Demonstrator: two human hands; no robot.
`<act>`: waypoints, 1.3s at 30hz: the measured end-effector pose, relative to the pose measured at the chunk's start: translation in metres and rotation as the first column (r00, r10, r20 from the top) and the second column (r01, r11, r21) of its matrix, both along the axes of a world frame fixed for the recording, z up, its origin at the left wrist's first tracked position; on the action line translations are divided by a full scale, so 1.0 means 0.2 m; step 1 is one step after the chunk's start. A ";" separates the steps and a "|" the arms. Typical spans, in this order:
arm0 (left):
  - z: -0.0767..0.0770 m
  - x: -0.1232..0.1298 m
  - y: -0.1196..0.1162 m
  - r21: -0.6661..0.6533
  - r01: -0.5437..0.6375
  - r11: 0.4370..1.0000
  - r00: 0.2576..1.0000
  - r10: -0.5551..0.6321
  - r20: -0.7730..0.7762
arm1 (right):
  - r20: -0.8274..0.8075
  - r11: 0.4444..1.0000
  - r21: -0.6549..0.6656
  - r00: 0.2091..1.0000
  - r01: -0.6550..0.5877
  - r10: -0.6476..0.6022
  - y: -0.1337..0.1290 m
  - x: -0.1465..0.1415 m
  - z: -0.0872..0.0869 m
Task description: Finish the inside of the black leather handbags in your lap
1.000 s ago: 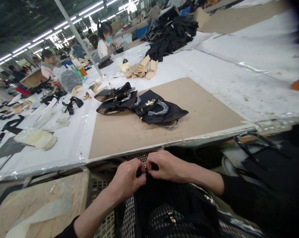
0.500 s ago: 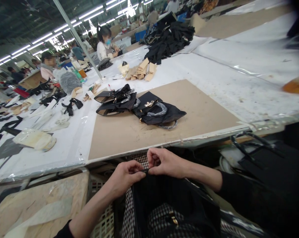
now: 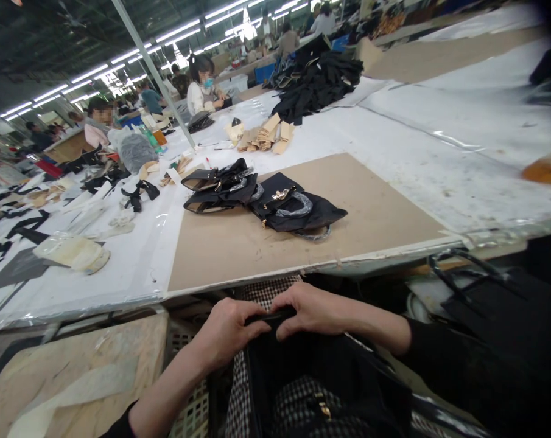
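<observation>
A black bag (image 3: 302, 359) rests on the lap over a checkered cloth (image 3: 238, 389), below the table edge. My left hand (image 3: 232, 328) is closed on the left part of the bag's top edge, thumb and fingers pinching it. Close beside it, my right hand (image 3: 309, 309) grips the same edge from the right, thumb below and fingers above. A gold clasp (image 3: 322, 406) shows lower on the bag. On the brown board (image 3: 371, 213) beyond lie black bags (image 3: 279, 201) with plastic-wrapped handles.
A wooden board (image 3: 83, 365) is at the lower left, beside a plastic crate (image 3: 195, 401). Another black bag (image 3: 508, 316) stands at the right. Tan pieces (image 3: 266, 137) and a black fabric pile (image 3: 316, 85) lie farther back. A masked person (image 3: 204, 91) sits across the table.
My right hand's fingers have unfolded from a tight pinch and spread along the edge, with the thumb lower. My left hand still pinches it. The whole view has shifted slightly.
</observation>
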State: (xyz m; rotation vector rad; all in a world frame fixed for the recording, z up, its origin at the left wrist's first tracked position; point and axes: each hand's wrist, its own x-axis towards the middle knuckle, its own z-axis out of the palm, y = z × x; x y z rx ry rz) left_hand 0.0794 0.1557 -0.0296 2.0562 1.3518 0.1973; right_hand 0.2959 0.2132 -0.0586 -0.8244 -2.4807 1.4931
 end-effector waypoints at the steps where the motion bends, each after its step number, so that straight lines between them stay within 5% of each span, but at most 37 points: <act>1: 0.00 0.00 0.00 0.015 0.012 1.000 1.000 -0.011 -0.026 | 0.005 1.000 0.027 1.000 -0.013 0.012 0.00 -0.01 -0.01; 8: -0.04 0.07 -0.05 0.207 0.081 0.975 0.972 -0.031 -0.234 | -0.041 0.996 0.089 0.999 0.013 -0.009 -0.04 -0.02 -0.03; 12: -0.06 0.10 -0.06 0.264 0.021 0.964 0.981 0.031 -0.191 | -0.109 0.999 0.020 0.994 0.026 -0.024 -0.06 0.01 -0.05; 16: -0.03 0.09 -0.02 -0.075 -0.171 0.982 0.985 0.172 0.011 | -0.127 0.996 -0.077 0.990 0.047 -0.057 -0.05 0.01 -0.06; 19: 0.02 0.03 0.01 -0.363 -0.160 0.918 0.964 0.223 0.141 | -0.102 0.998 -0.046 0.994 0.041 -0.045 -0.05 0.00 -0.03; 21: 0.05 0.00 0.01 -0.403 -0.159 0.901 0.964 0.229 0.133 | -0.080 0.999 0.030 0.996 0.045 -0.042 -0.06 -0.02 -0.01; 28: 0.13 0.04 0.00 -0.121 -0.072 0.990 0.978 0.047 -0.204 | -0.006 0.984 0.179 1.000 -0.008 0.009 -0.08 -0.04 0.03; 39: 0.02 0.04 -0.05 0.103 0.020 0.994 0.974 0.004 -0.225 | -0.190 0.995 0.090 0.980 -0.046 0.062 -0.07 -0.02 -0.04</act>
